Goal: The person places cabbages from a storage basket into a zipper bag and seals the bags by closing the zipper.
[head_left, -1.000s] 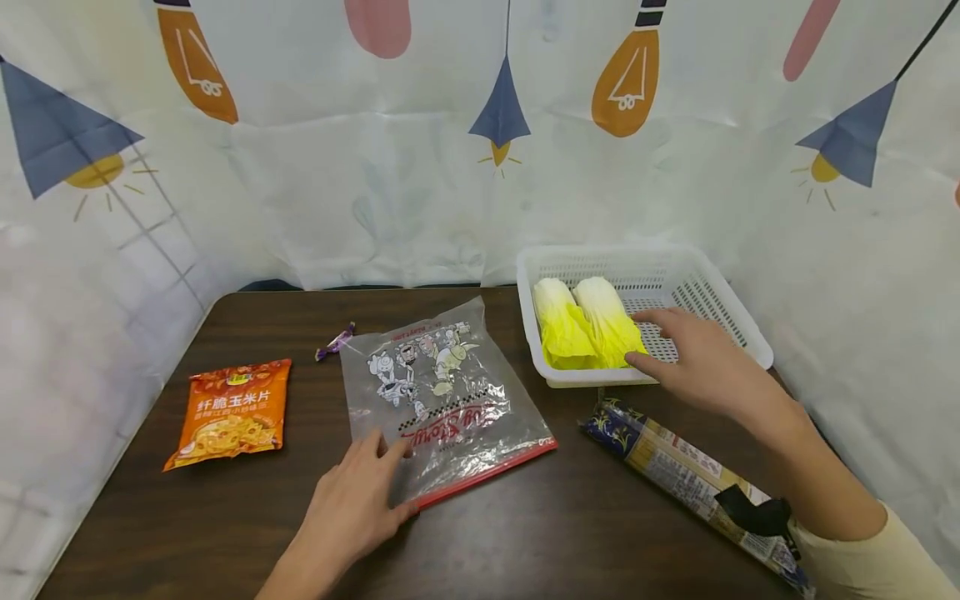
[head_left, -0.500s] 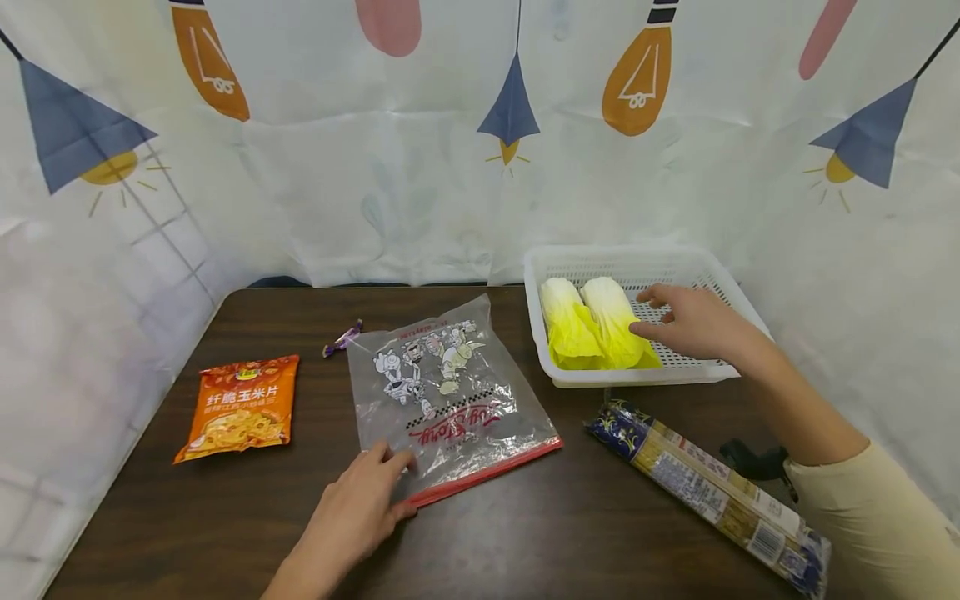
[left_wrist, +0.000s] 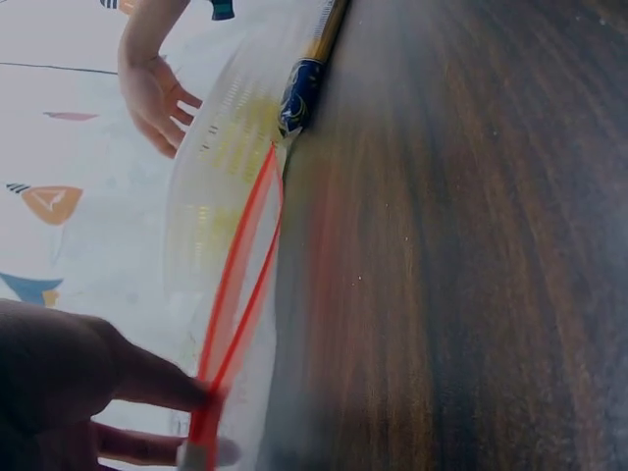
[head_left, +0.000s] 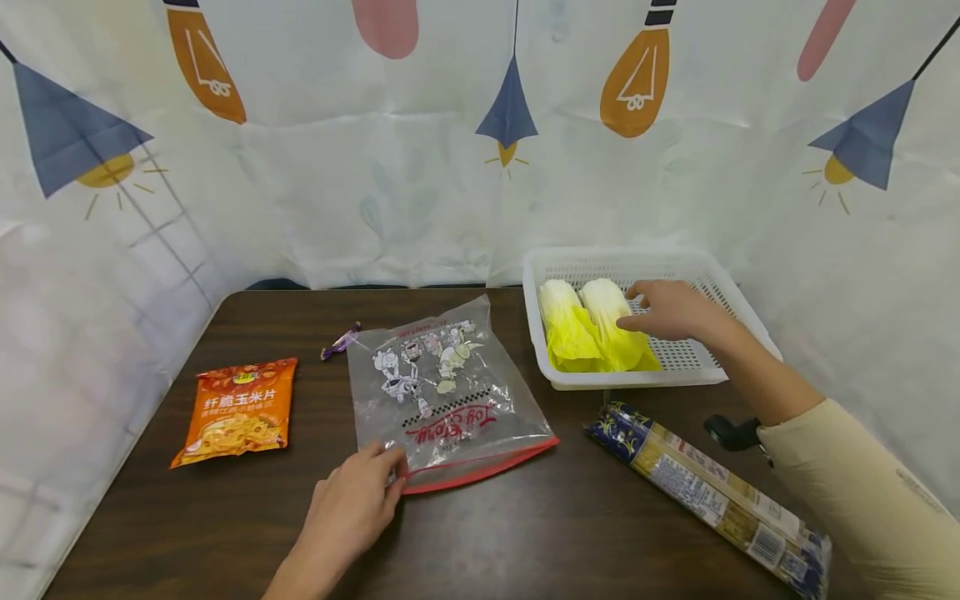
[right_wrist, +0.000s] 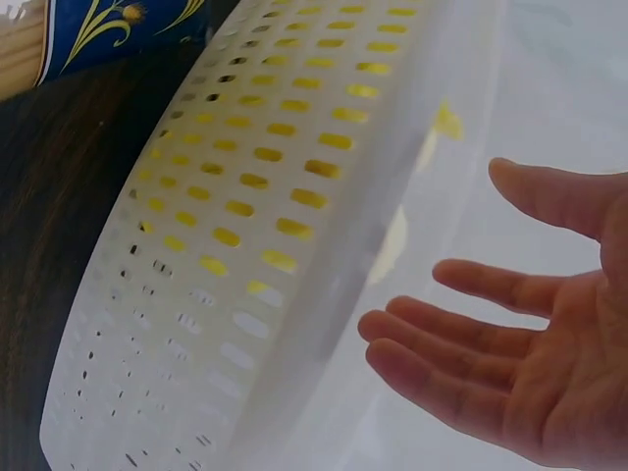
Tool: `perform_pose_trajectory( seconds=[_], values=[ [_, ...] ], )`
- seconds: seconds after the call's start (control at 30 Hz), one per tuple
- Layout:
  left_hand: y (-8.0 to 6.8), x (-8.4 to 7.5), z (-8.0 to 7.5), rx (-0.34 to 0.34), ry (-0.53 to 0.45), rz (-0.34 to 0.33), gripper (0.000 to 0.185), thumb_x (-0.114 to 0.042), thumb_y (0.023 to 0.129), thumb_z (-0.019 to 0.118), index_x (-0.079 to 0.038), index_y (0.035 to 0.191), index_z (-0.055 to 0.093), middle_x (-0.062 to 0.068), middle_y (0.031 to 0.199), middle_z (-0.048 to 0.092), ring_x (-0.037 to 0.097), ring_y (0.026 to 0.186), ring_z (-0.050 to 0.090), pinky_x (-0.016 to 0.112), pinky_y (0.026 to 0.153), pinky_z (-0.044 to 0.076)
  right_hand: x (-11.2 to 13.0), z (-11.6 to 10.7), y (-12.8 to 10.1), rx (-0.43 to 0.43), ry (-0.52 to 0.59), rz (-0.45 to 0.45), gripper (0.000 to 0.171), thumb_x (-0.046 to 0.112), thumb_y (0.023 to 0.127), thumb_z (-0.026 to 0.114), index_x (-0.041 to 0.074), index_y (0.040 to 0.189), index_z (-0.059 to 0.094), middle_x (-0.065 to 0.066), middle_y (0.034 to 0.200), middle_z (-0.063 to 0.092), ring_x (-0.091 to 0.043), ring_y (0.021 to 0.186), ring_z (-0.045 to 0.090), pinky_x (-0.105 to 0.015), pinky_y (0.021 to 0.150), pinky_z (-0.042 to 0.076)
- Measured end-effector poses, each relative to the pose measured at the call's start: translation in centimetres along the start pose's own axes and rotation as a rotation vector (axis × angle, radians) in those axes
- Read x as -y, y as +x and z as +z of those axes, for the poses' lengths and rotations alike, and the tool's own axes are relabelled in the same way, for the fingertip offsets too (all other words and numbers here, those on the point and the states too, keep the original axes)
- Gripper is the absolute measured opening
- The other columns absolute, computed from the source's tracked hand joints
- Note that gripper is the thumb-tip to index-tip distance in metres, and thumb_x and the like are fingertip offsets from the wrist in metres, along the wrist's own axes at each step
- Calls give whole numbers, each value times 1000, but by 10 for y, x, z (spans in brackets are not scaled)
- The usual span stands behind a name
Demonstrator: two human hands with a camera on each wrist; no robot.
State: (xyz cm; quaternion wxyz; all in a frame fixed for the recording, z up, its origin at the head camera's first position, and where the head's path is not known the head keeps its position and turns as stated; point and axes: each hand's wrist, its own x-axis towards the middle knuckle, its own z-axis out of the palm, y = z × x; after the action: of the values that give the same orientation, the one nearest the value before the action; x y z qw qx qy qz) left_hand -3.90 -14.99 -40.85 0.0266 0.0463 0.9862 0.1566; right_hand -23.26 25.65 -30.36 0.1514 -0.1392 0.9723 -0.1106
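A clear zip bag point(head_left: 442, 400) printed with cartoon figures lies mid-table, its red zip edge point(left_wrist: 240, 285) facing the person. My left hand point(head_left: 348, 504) pinches the left end of that edge between thumb and fingers. In the left wrist view the two red strips stand apart, so the bag's mouth gapes. My right hand point(head_left: 671, 310) hovers over the white basket point(head_left: 667, 379), fingers loosely spread and holding nothing. Just left of its fingertips, two napa cabbages point(head_left: 603, 333), white with yellow leaves, lie side by side in the basket. The right wrist view shows this hand point(right_wrist: 510, 343) beyond the rim.
An orange snack packet point(head_left: 240, 408) lies at the left, and a purple wrapped candy point(head_left: 341, 340) behind the bag. A long pack of noodles point(head_left: 705, 492) lies slantwise before the basket, near the right sleeve. A printed curtain point(head_left: 420, 183) hangs behind the table.
The bag's red edge has bowed apart at my left hand, which now pinches it. My right hand has drawn slightly upward in the head view, over the basket beside the cabbages.
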Motion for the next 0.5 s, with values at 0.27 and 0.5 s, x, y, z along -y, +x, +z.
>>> perform_pose_trajectory(
  seconds=[0.27,0.5],
  values=[
    [5,0,-8,-112,66,-32,13,-18,91,77,-21,103,71,2,86,66,27,73,64,47,48,52,-2,7,20,56,-33,74,73,36,99,65,-11,150,43,-35,146,52,-50,121,59,-60,99,53],
    [8,4,-15,-232,34,-35,10,-17,93,75,-22,99,69,5,84,65,31,72,65,48,47,52,-4,7,31,175,104,175,88,40,98,66,-3,161,22,-36,147,47,-31,83,61,-39,68,60]
  ],
)
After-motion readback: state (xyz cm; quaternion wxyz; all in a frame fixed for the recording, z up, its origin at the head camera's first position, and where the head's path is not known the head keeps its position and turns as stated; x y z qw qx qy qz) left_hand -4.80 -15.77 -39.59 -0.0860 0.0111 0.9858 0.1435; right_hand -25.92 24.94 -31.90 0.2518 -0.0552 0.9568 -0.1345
